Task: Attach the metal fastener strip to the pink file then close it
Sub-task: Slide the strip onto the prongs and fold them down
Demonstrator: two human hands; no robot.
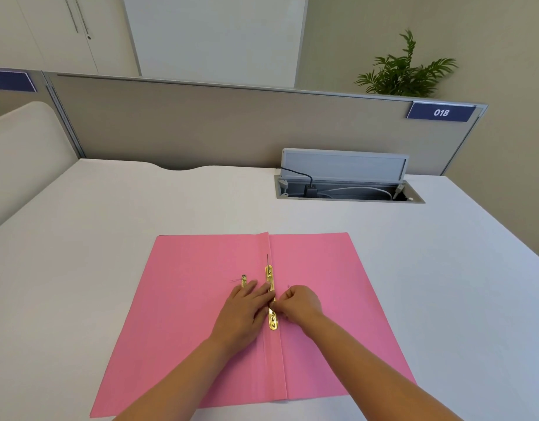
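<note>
The pink file (323, 314) lies open and flat on the white desk, its spine fold running toward me. A gold metal fastener strip (270, 279) lies along the spine, with a thin prong standing up at its far end. My left hand (244, 314) rests flat on the left flap, fingertips pressing on the strip's middle. My right hand (298, 303) is curled, pinching at the strip near its lower half. A second small gold fastener piece (244, 280) lies on the left flap, just beyond my left fingertips.
A cable box (347, 189) with a raised lid and wires is set into the white desk (110, 223) at the back right. A grey partition (201, 126) with a "018" label closes off the far edge. A plant stands behind it.
</note>
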